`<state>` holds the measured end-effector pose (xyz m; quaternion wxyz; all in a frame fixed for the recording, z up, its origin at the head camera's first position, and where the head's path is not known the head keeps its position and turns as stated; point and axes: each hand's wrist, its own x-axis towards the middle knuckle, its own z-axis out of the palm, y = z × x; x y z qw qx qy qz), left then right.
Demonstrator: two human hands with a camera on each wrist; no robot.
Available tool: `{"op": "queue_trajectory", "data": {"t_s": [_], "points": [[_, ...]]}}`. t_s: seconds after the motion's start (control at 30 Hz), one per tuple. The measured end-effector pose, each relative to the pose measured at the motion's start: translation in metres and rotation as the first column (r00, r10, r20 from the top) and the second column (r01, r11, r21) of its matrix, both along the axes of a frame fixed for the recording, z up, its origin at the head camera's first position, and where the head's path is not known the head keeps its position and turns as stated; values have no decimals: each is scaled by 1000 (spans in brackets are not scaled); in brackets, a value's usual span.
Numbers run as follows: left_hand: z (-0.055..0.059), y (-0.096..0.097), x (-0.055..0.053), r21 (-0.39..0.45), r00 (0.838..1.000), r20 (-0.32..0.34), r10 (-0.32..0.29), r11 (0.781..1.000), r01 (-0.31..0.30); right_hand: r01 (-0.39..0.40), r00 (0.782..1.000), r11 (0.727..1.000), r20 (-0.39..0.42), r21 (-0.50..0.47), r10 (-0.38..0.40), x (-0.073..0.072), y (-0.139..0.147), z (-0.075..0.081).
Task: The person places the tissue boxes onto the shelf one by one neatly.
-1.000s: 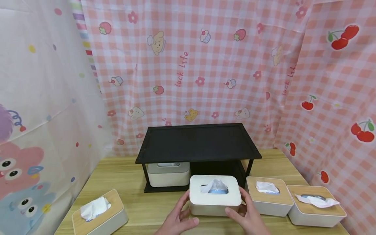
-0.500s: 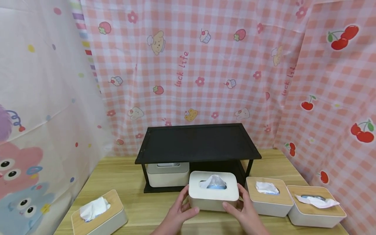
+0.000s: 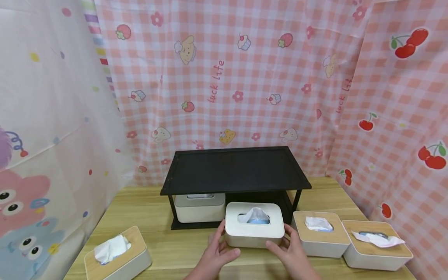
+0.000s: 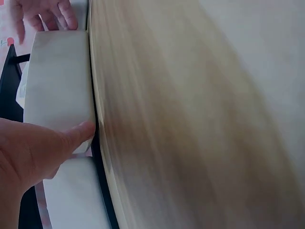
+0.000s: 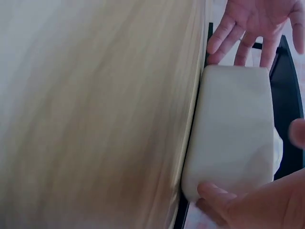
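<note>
A white tissue box with a tissue poking from its slot stands at the front opening of the black shelf. My left hand holds its left end, fingertips along the side. In the left wrist view, the left thumb lies on the front face near the lower corner. At the opposite end my right hand grips it, the thumb against the front. The shelf's lower front edge runs just under the box in both wrist views. A second white tissue box sits inside, on the left.
Two wood-lidded tissue boxes, a nearer one and an outer one, stand to the right of my right hand. Another wood-lidded box lies angled at the left of the wooden table. A thin black post supports the shelf's right side.
Both hands have carried the white tissue box away from me and slightly left, closer to the shelf opening. During the last half second it has shifted only a little. The other boxes stayed put.
</note>
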<state>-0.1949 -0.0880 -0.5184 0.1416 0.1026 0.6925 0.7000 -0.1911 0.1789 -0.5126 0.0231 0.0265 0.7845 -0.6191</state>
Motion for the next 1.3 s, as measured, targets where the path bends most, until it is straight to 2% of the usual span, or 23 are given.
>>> {"op": "queue_trajectory", "data": {"t_s": [0.17,0.3,0.5,0.83,1.1,1.3], "points": [[1,-2,4,0,998,60,-11,1000,11,11,1000,999,-12,30,-11,5,-7,2],[3,-2,8,0,996,91,-6,1000,6,9,1000,1000,-28,11,-9,9,-9,0],[6,0,11,2,994,105,-20,1000,20,19,1000,1000,-1,-14,-19,10,-10,0],[9,2,9,-9,996,89,-30,999,31,42,999,999,-16,-23,-42,10,-12,3],[11,3,7,-35,998,25,-54,998,55,14,1000,999,-17,41,-13,4,-7,7],[10,5,3,-51,999,10,-39,998,40,4,1000,996,-18,95,-2,-4,-3,6]]}}
